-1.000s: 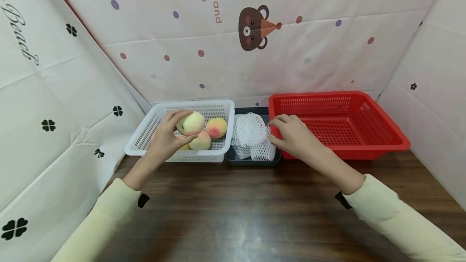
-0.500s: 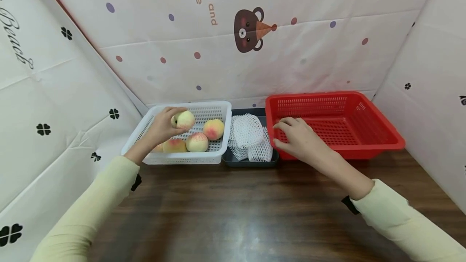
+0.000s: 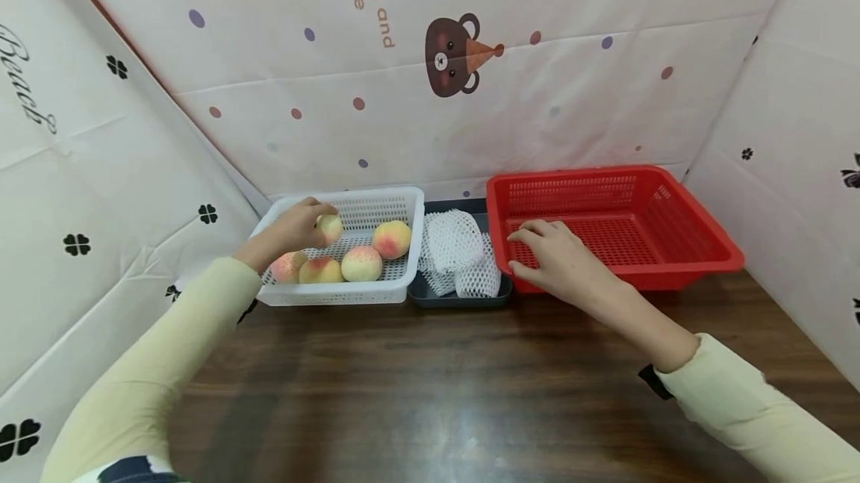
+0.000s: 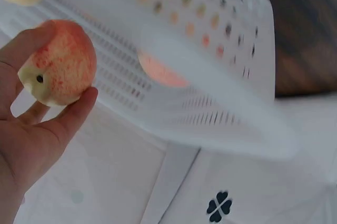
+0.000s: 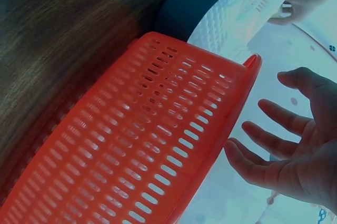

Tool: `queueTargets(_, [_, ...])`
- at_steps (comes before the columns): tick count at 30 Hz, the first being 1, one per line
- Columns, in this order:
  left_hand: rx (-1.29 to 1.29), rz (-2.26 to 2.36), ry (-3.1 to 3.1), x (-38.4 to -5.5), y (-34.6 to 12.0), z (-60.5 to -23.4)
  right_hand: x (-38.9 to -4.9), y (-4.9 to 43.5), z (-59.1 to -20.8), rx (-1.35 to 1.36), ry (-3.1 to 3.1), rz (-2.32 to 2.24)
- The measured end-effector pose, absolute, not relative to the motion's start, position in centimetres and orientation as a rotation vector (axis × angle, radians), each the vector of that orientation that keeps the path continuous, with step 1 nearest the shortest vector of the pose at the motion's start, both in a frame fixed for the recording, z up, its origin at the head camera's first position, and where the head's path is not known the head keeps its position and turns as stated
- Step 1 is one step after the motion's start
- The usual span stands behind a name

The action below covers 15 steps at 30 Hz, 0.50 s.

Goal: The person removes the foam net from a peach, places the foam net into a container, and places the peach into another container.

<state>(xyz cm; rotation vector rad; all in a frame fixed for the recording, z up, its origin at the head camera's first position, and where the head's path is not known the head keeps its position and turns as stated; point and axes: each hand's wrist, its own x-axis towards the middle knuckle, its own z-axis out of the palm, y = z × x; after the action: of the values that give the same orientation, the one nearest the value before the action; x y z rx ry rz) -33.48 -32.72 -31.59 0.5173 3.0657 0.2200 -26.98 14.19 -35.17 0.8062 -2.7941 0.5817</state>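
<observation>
Over the left part of the white plastic basket, my left hand grips a peach. In the left wrist view, thumb and fingers wrap this pink-speckled peach, its stem dimple showing. Several more peaches lie along the basket's front and right side, among them a yellow-red peach. My right hand hovers at the front left corner of the red basket, holding nothing. Its fingers are spread and loosely bent beside the rim in the right wrist view. White foam fruit nets sit to its left.
Between the two baskets stands a dark tray bearing the foam nets. The baskets rest at the back of a brown wooden table. Printed white cloth covers the walls behind and at both sides.
My left hand has carried the peach leftward and slightly lower over the white basket, uncovering the peaches at the front. My right hand stays by the red basket with its fingers a little wider apart.
</observation>
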Motion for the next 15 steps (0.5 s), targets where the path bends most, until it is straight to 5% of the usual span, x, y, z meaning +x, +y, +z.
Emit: queueTargets(15, [0.378,0.027,2.85,-35.7,-32.8,-33.5,-26.6,13.7,-35.4,0.841,-2.796,0.563])
